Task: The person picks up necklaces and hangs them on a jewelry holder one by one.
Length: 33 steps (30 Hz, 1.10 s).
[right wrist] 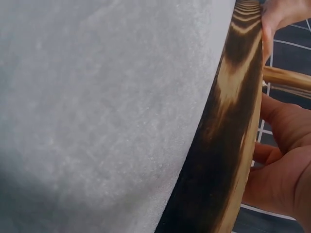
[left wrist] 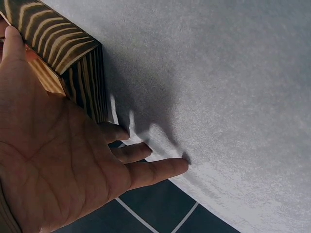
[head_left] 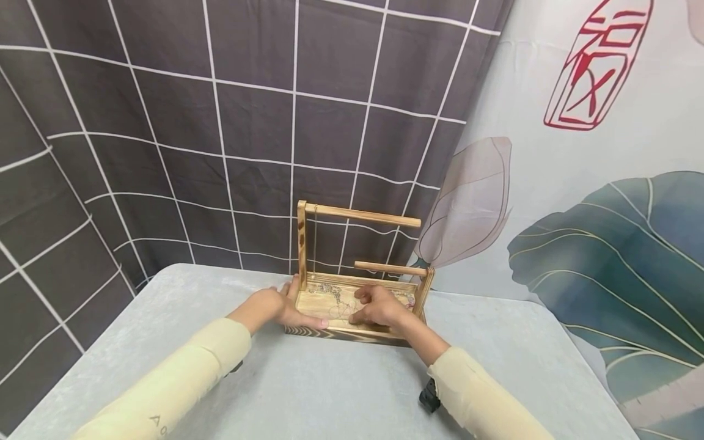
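Observation:
A wooden jewelry stand point(head_left: 360, 214) has two horizontal bars above a shallow tray point(head_left: 330, 333). My left hand point(head_left: 286, 305) rests at the tray's front left corner. Its thumb lies on the front rim, and its other fingers point(left wrist: 155, 172) stretch out past the striped side wall. Inside the tray, my right hand point(head_left: 379, 307) reaches down with bent fingers beside a thin chain point(head_left: 342, 308). Whether it pinches any of that chain cannot be made out; in the right wrist view the front wall point(right wrist: 214, 141) hides the fingertips. Tangled necklaces point(head_left: 329, 289) lie toward the back left.
One thin necklace point(head_left: 315, 244) hangs from the left end of the upper bar. The lower bar point(head_left: 387, 267) juts leftward from the right post. A pale cloth covers the table point(head_left: 330, 391); a dark grid curtain point(head_left: 253, 122) stands close behind.

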{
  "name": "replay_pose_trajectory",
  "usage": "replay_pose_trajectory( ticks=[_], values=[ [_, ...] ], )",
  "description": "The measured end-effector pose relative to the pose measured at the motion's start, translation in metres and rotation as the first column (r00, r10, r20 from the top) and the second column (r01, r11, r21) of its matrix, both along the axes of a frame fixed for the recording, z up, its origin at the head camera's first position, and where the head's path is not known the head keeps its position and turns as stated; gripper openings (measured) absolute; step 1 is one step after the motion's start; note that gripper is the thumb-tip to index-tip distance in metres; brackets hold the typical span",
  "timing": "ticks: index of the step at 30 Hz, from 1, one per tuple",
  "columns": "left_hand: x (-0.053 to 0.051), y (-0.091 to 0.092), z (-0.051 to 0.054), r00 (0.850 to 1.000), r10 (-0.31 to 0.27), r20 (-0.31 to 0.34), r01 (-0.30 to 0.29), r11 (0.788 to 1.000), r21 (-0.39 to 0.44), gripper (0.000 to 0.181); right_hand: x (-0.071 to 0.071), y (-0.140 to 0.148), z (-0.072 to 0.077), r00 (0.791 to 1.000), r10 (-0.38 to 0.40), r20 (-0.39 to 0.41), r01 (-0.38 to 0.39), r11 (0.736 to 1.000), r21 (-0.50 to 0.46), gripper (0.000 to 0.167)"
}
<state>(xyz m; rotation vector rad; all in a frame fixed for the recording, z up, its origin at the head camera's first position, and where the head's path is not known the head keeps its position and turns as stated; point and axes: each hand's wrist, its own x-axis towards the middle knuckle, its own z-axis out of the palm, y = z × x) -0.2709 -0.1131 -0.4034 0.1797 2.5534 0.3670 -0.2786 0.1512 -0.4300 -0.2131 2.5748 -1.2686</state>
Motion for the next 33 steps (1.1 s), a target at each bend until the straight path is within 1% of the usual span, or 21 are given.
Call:
replay_pose_trajectory(
  ticks=[2,4,7,10,12,13,15,16,17,18,19,20,22,25,26,27,30,31,33],
  values=[
    [0.0,0.0,-0.001,1.0,-0.004,-0.003,0.004,1.0,-0.003,0.156,-0.001,0.0,-0.001,1.0,0.014,-0.028,-0.013,0.999,0.051,0.061],
    [0.001,0.0,0.0,1.0,-0.006,-0.009,0.006,1.0,-0.003,0.155,-0.003,0.0,-0.002,0.998,0.029,-0.048,-0.025,0.996,0.082,0.054],
    [0.002,0.001,0.001,1.0,-0.005,-0.017,0.005,1.0,0.002,0.155,-0.005,0.0,-0.003,0.997,0.043,-0.063,-0.037,0.995,0.091,0.039],
    [0.001,0.001,-0.001,1.0,-0.005,-0.018,0.005,1.0,0.004,0.156,-0.007,0.001,-0.005,0.997,0.05,-0.064,-0.044,0.996,0.082,0.025],
    [-0.006,-0.001,-0.011,1.0,-0.01,-0.02,0.01,1.0,-0.003,0.162,-0.007,0.001,-0.007,0.996,0.057,-0.061,-0.053,0.996,0.078,0.019],
    [-0.008,-0.001,-0.012,1.0,-0.012,-0.02,0.012,1.0,-0.004,0.162,-0.006,0.001,-0.006,0.996,0.061,-0.061,-0.056,0.995,0.079,0.017],
    [-0.015,-0.003,-0.022,1.0,-0.014,-0.02,0.014,1.0,-0.006,0.167,-0.005,0.001,-0.006,0.995,0.074,-0.07,-0.067,0.993,0.093,0.015],
    [-0.016,-0.003,-0.025,1.0,-0.017,-0.019,0.017,1.0,-0.009,0.17,-0.005,0.001,-0.006,0.993,0.087,-0.076,-0.079,0.991,0.107,0.015],
    [-0.018,-0.004,-0.027,1.0,-0.021,-0.02,0.021,1.0,-0.013,0.171,-0.005,0.002,-0.006,0.991,0.106,-0.082,-0.096,0.988,0.119,0.014],
    [-0.017,-0.004,-0.026,1.0,-0.024,-0.02,0.024,1.0,-0.019,0.17,-0.006,0.002,-0.006,0.988,0.125,-0.087,-0.113,0.985,0.133,0.014],
    [-0.014,-0.003,-0.022,0.999,-0.024,-0.021,0.024,1.0,-0.015,0.17,-0.008,0.003,-0.007,0.985,0.145,-0.091,-0.13,0.98,0.148,0.015],
    [-0.016,-0.004,-0.024,0.999,-0.029,-0.022,0.029,0.999,-0.023,0.172,-0.01,0.004,-0.008,0.981,0.168,-0.098,-0.151,0.974,0.167,0.015],
    [-0.01,-0.002,-0.015,0.999,-0.032,-0.022,0.032,0.999,-0.019,0.169,-0.02,0.006,-0.017,0.97,0.216,-0.11,-0.19,0.959,0.21,0.016],
    [-0.006,-0.001,-0.008,1.0,-0.025,-0.017,0.025,1.0,-0.006,0.166,-0.035,0.008,-0.034,0.956,0.271,-0.109,-0.238,0.939,0.25,0.018],
    [-0.006,-0.001,-0.008,1.0,-0.026,-0.01,0.026,1.0,-0.017,0.166,-0.04,0.008,-0.04,0.952,0.286,-0.108,-0.25,0.933,0.259,0.018],
    [-0.003,-0.001,-0.005,1.0,-0.023,-0.005,0.023,1.0,-0.017,0.165,-0.046,0.009,-0.048,0.951,0.292,-0.101,-0.257,0.928,0.269,0.018],
    [-0.003,-0.002,-0.005,1.0,-0.018,-0.001,0.018,1.0,-0.023,0.167,-0.055,0.009,-0.06,0.959,0.274,-0.076,-0.246,0.932,0.266,0.019],
    [-0.004,-0.002,-0.005,1.0,-0.016,0.003,0.016,0.999,-0.031,0.168,-0.058,0.009,-0.064,0.964,0.257,-0.07,-0.23,0.936,0.266,0.02],
    [-0.004,-0.003,-0.006,1.0,-0.011,0.001,0.011,1.0,-0.021,0.168,-0.062,0.01,-0.07,0.971,0.23,-0.066,-0.204,0.941,0.271,0.022]
  ],
)
